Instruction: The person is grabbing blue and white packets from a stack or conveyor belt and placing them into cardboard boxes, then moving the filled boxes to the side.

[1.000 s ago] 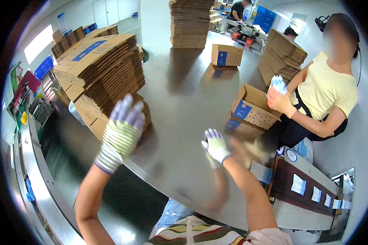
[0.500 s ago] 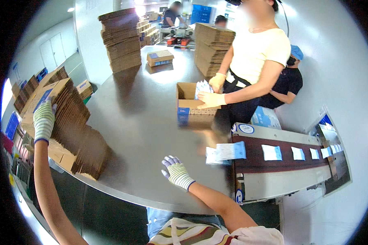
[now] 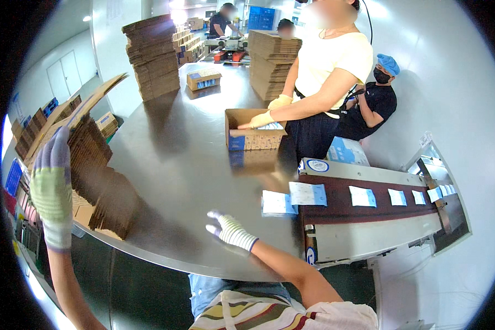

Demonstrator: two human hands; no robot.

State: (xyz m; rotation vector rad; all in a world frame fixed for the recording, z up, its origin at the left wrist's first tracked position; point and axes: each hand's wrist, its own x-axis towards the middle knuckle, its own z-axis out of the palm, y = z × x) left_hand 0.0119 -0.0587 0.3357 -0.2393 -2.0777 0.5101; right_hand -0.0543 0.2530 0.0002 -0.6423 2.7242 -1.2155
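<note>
My left hand (image 3: 52, 192), in a striped glove with grey fingers, grips the near edge of the top flattened cardboard box (image 3: 96, 99). That box slants upward off the stack of flattened boxes (image 3: 88, 159) at the left; my thumb is hidden. Over the near part of the metal table, my right hand (image 3: 232, 231) is open with nothing in it, fingers apart. White and blue packets (image 3: 308, 194) lie to its right, where the belt meets the table. Across from me, a co-worker's yellow-gloved hands reach into an open carton (image 3: 253, 142) holding packets.
A conveyor with a dark red belt (image 3: 335, 212) carries several packets at the right. Tall stacks of flattened boxes (image 3: 151, 58) stand on the far part of the metal table (image 3: 176, 187). A closed carton (image 3: 203, 80) sits between them. Another person sits behind the co-worker.
My left hand has raised the top flattened box from its stack, tilting it. My right hand stays over the table, fingers more spread. The co-worker's hands have moved deeper into the carton.
</note>
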